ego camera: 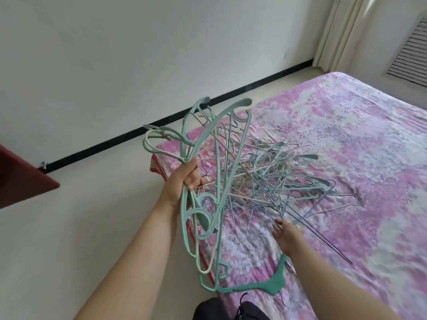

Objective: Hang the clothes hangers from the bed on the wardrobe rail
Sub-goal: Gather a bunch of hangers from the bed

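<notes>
Teal plastic hangers (209, 172) in left hand (182, 181), above bed (346, 158).

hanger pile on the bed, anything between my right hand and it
Nothing visible. The right hand reaches with fingers spread at the near edge of the hanger pile on the bed, fingertips at the thin wire hangers. The left hand holds a green bunch off to the side.

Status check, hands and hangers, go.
Left hand grips teal hanger bunch. Right hand open, reaching hanger pile on bed. Pile tangled; wardrobe rail not in view.
</notes>
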